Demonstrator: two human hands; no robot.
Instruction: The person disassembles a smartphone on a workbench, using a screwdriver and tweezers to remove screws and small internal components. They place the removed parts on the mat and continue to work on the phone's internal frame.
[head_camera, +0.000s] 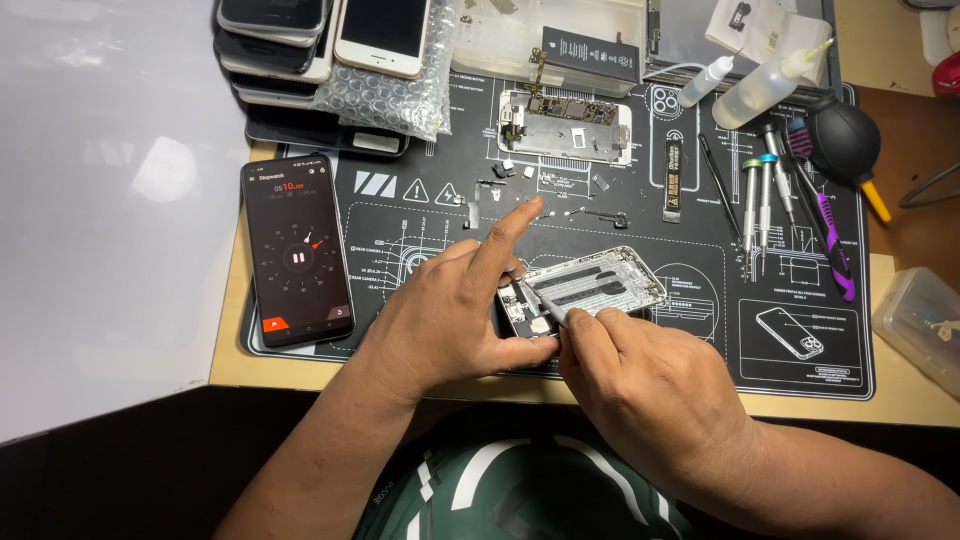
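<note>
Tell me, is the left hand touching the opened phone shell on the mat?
Touching. The head view shows the left hand with its thumb pressed against the near edge of the opened phone shell, while the index finger points upward, clear of it.

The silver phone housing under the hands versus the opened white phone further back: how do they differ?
The silver phone housing lies tilted, steadied by the left hand while the right hand works a thin tool in it. The opened white phone lies square, untouched, circuit board showing. Both rest on the black mat.

The opened phone shell (590, 285) lies on the work mat (600, 200), with a timer phone (297, 250) to its left. Screwdrivers (760, 205) lie to its right, and a second stripped phone (565, 127) behind it.
</note>
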